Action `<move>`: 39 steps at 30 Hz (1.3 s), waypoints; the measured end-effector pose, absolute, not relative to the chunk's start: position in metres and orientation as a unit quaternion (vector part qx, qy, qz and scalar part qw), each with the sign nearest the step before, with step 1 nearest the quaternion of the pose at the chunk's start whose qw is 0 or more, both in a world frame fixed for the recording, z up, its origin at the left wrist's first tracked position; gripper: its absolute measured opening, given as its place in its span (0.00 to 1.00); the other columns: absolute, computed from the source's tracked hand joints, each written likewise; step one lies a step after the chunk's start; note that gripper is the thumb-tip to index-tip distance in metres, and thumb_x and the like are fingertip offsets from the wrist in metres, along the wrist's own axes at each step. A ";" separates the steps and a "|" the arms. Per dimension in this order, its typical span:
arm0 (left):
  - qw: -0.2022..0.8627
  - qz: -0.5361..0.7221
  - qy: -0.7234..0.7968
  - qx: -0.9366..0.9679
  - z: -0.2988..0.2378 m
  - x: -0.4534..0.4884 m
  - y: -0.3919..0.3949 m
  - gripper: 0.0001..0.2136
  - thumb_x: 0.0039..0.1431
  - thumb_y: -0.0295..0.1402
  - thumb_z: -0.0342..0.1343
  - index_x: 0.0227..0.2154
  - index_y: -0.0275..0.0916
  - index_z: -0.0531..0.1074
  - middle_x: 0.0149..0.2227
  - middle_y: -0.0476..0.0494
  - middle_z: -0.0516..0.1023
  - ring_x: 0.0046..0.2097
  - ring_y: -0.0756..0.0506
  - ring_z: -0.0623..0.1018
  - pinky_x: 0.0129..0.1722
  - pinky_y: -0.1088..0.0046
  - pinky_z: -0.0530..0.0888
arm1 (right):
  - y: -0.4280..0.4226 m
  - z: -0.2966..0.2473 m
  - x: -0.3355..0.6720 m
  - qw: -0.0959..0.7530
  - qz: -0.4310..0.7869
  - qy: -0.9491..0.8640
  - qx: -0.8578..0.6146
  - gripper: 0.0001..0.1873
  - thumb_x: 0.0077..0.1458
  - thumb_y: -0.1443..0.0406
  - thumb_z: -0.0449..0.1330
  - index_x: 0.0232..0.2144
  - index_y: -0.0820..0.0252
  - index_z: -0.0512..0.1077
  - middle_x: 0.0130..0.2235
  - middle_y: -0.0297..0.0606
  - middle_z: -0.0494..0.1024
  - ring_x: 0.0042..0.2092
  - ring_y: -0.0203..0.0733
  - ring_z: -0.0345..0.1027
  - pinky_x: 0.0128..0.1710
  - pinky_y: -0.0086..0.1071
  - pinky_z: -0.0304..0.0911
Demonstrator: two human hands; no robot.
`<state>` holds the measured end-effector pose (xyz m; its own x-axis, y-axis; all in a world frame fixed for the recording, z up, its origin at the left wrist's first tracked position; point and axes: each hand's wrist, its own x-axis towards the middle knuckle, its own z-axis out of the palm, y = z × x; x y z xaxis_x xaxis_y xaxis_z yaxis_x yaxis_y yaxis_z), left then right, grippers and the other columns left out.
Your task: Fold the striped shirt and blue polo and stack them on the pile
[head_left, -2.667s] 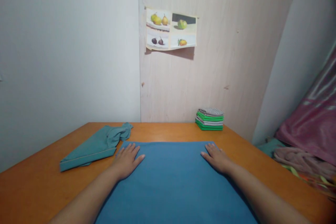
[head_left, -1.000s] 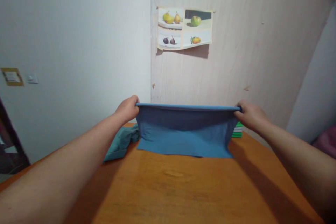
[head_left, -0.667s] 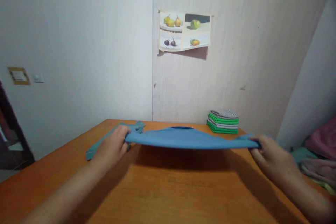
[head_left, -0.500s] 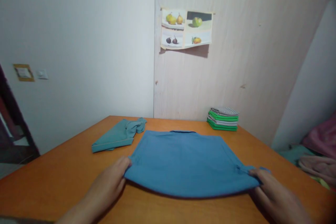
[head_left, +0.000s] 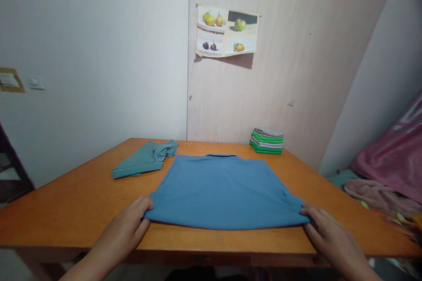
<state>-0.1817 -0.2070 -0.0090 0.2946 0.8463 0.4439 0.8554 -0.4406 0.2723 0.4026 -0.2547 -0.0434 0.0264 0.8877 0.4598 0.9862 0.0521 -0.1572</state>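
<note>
A blue shirt [head_left: 224, 193] lies spread over the table, its near edge bowed toward me and a dark-lined collar at its far side. At the near left corner of the shirt, my left hand [head_left: 136, 217] is closed, pinching the cloth between thumb and fingers. My right hand [head_left: 325, 226] grips the near right corner in the same way. The cloth between the two hands is fairly flat, with small creases by the right side.
A teal garment [head_left: 140, 160], partly folded and bunched at one end, lies at the back left of the wooden table [head_left: 79, 197]. A neat stack of folded cloths [head_left: 267, 142] stands at the back right. Pink fabric [head_left: 389, 162] is piled beyond the right edge.
Both hands have drawn the shirt nearer and lowered its near edge toward the tabletop. My view has tilted down and turned slightly right, showing the table's front edge.
</note>
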 end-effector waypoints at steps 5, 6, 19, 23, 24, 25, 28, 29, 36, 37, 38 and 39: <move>0.053 -0.276 -0.525 -0.803 -0.011 -0.191 -0.203 0.16 0.55 0.34 0.52 0.48 0.45 0.72 0.53 0.42 0.77 0.56 0.36 0.75 0.59 0.56 0.70 | -0.263 -0.033 0.406 0.191 -0.132 -0.676 -0.699 0.17 0.53 0.60 0.53 0.44 0.52 0.75 0.56 0.41 0.76 0.59 0.57 0.66 0.60 0.54 0.58; 0.053 -0.273 -0.517 -0.810 -0.012 -0.192 -0.203 0.18 0.55 0.34 0.52 0.50 0.45 0.72 0.55 0.42 0.76 0.58 0.36 0.73 0.60 0.56 0.68 | -0.263 -0.031 0.406 0.195 -0.127 -0.680 -0.695 0.18 0.52 0.61 0.54 0.45 0.51 0.75 0.57 0.40 0.75 0.61 0.57 0.64 0.61 0.55 0.57; -0.015 -0.273 -0.534 -0.800 0.016 -0.152 -0.198 0.17 0.66 0.48 0.48 0.49 0.49 0.76 0.54 0.46 0.78 0.57 0.39 0.75 0.66 0.46 0.55 | -0.214 -0.008 0.371 0.295 -0.032 -0.695 -0.655 0.28 0.63 0.50 0.47 0.56 0.59 0.71 0.60 0.46 0.73 0.62 0.52 0.65 0.63 0.46 0.58; -0.037 -0.223 -0.526 -0.820 0.007 -0.145 -0.193 0.22 0.68 0.47 0.47 0.59 0.49 0.70 0.65 0.43 0.67 0.67 0.38 0.64 0.66 0.48 0.57 | -0.198 -0.040 0.375 0.201 -0.031 -0.698 -0.687 0.36 0.61 0.46 0.47 0.62 0.63 0.67 0.66 0.50 0.63 0.68 0.57 0.52 0.66 0.56 0.50; -0.046 -0.200 -0.531 -0.822 0.003 -0.147 -0.194 0.22 0.67 0.47 0.47 0.61 0.50 0.68 0.66 0.43 0.64 0.68 0.37 0.62 0.66 0.47 0.56 | -0.197 -0.049 0.379 0.181 -0.028 -0.691 -0.699 0.36 0.61 0.45 0.47 0.62 0.61 0.67 0.66 0.50 0.63 0.68 0.59 0.52 0.65 0.59 0.50; -0.054 -0.181 -0.536 -0.823 -0.001 -0.149 -0.196 0.23 0.67 0.47 0.47 0.62 0.51 0.67 0.67 0.43 0.62 0.68 0.37 0.60 0.66 0.46 0.55 | -0.197 -0.057 0.385 0.169 -0.026 -0.689 -0.704 0.36 0.60 0.45 0.48 0.62 0.58 0.67 0.66 0.48 0.62 0.68 0.60 0.51 0.65 0.61 0.49; -0.065 -0.155 -0.544 -0.822 -0.010 -0.156 -0.202 0.24 0.68 0.48 0.46 0.64 0.54 0.63 0.68 0.44 0.59 0.70 0.37 0.56 0.67 0.43 0.51 | -0.199 -0.073 0.401 0.153 -0.026 -0.695 -0.702 0.35 0.59 0.44 0.48 0.63 0.51 0.65 0.67 0.42 0.60 0.69 0.60 0.48 0.64 0.64 0.48; -0.067 -0.155 -0.545 -0.821 -0.011 -0.158 -0.203 0.24 0.68 0.49 0.45 0.64 0.55 0.62 0.68 0.45 0.58 0.70 0.37 0.55 0.67 0.43 0.50 | -0.200 -0.075 0.404 0.148 -0.028 -0.696 -0.702 0.36 0.59 0.44 0.47 0.64 0.51 0.64 0.68 0.42 0.59 0.69 0.60 0.48 0.64 0.65 0.48; -0.041 -0.221 -0.563 -0.795 -0.001 -0.156 -0.204 0.19 0.67 0.48 0.48 0.55 0.51 0.73 0.61 0.43 0.72 0.64 0.37 0.68 0.66 0.42 0.52 | -0.202 -0.067 0.403 0.079 -0.055 -0.707 -0.700 0.33 0.58 0.46 0.47 0.59 0.50 0.71 0.68 0.41 0.57 0.69 0.62 0.45 0.63 0.69 0.44; -0.030 -0.236 -0.565 -0.790 0.002 -0.153 -0.203 0.18 0.67 0.47 0.47 0.53 0.50 0.75 0.60 0.43 0.73 0.63 0.38 0.69 0.66 0.42 0.53 | -0.200 -0.063 0.400 0.081 -0.063 -0.701 -0.706 0.34 0.58 0.46 0.46 0.60 0.52 0.70 0.68 0.43 0.57 0.69 0.62 0.45 0.63 0.70 0.43; -0.020 -0.247 -0.564 -0.788 0.006 -0.150 -0.201 0.18 0.68 0.45 0.47 0.52 0.48 0.75 0.59 0.42 0.74 0.62 0.39 0.70 0.66 0.43 0.54 | -0.199 -0.060 0.397 0.087 -0.071 -0.696 -0.709 0.36 0.59 0.45 0.46 0.61 0.54 0.68 0.68 0.44 0.58 0.69 0.62 0.45 0.64 0.69 0.42; -0.010 -0.254 -0.560 -0.789 0.010 -0.146 -0.200 0.18 0.69 0.44 0.46 0.52 0.47 0.75 0.59 0.42 0.75 0.62 0.39 0.70 0.66 0.44 0.55 | -0.196 -0.056 0.393 0.097 -0.078 -0.691 -0.712 0.38 0.59 0.44 0.45 0.63 0.57 0.66 0.68 0.46 0.59 0.69 0.62 0.45 0.64 0.68 0.41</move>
